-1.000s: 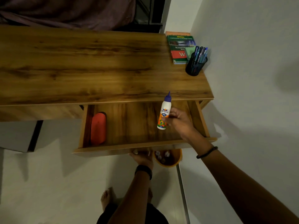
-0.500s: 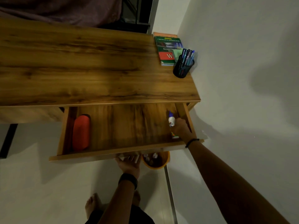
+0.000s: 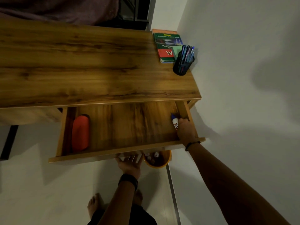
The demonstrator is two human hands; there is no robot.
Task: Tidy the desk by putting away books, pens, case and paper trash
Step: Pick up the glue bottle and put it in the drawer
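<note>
Right hand (image 3: 185, 127) is gripping the glue bottle (image 3: 175, 123) against the drawer's (image 3: 113, 153) right wall, left hand (image 3: 129, 163) pressing flat-fingered underneath; shutting could topple it.

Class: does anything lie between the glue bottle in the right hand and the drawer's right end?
Nothing visible does. The right hand holds the glue bottle beside the right wall of the drawer; the orange case lies at the left end.

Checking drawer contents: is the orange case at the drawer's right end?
No, the orange case lies at the left end of the drawer.
</note>
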